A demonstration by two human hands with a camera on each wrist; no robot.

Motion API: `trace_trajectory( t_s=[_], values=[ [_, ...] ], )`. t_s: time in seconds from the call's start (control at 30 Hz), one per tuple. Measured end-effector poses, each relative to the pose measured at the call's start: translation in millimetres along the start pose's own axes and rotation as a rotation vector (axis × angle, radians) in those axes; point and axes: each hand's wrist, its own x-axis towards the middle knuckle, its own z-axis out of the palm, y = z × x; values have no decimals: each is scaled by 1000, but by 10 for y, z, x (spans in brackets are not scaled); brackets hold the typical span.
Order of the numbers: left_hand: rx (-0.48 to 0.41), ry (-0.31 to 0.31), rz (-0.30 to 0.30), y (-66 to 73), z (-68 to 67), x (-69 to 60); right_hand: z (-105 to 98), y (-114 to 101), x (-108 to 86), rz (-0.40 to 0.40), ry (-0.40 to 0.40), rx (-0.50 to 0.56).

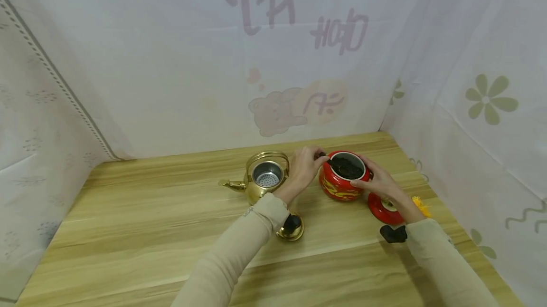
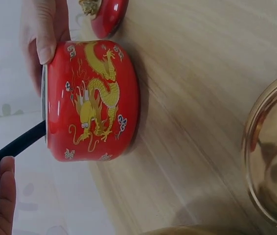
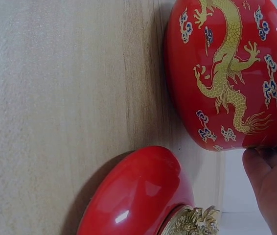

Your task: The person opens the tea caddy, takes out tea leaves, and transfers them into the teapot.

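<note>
My left hand (image 1: pixel 304 168) pinches a thin black handle (image 2: pixel 23 142) that slants over the rim into a red jar (image 1: pixel 342 192); the handle's far end is hidden inside. The jar stands upright, with golden dragons on its glossy side and dark, leaf-like pieces (image 1: pixel 347 167) within its metal-lined mouth. Gripping the jar's right side is my right hand (image 1: pixel 380 184), thumb near the rim and fingers around the far side. A red lid (image 3: pixel 138 191) with a gold ornamental knob (image 3: pixel 192 223) lies on the table just right of the jar.
A gold teapot (image 1: pixel 255 193) with a perforated strainer (image 1: pixel 268 179) in its open mouth stands left of the jar, its spout pointing left. A round gold lid (image 1: pixel 300 235) lies in front. By my right wrist is a yellow tassel (image 1: pixel 420 206). Printed cloth walls (image 1: pixel 192 83) border the wooden table (image 1: pixel 149 231).
</note>
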Motion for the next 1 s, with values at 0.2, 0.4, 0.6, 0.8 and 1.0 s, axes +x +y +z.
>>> trace_trajectory(
  t_s=[0.2,0.4,0.6,0.8,1.0],
  values=[
    [17,-25,4,32,48,6,6,5,-21,0,1,11],
    [-10,-26,-8,49,95,-14,-3,-12,-43,3,0,15],
    [-48,-7,-10,30,169,-58,-7,-26,-57,16,13,7],
    [-122,-15,-51,24,320,-125,10,-15,-46,19,9,22],
    [-177,41,-70,35,402,-128,-15,9,-53,27,21,1]
  ],
)
